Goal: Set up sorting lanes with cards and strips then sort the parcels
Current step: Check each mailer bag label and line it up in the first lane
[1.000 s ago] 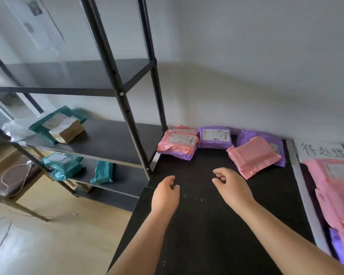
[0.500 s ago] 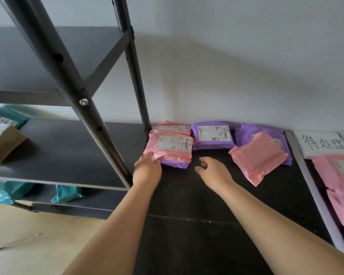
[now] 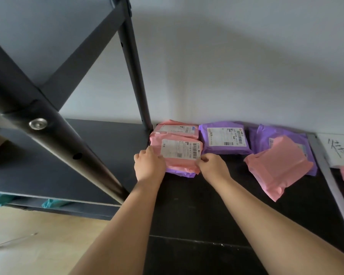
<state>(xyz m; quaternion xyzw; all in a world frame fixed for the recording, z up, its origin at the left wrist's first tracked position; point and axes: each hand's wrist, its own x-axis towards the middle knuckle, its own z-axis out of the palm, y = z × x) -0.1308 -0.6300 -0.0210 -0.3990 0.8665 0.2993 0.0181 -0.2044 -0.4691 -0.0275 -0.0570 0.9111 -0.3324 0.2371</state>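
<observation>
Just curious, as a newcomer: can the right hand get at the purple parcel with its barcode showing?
Probably yes: the right hand pinches the pink parcel right beside the purple parcel, nothing between; it must release first.

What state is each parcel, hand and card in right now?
front pink parcel: label up, atop bottom purple parcel
left hand: grips its left edge
right hand: pinches its right edge
middle purple parcel: flat, label up
right pink parcel: label hidden, overlapping right purple parcel
card: face up

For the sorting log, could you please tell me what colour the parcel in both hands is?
The parcel is pink; head view.
</observation>
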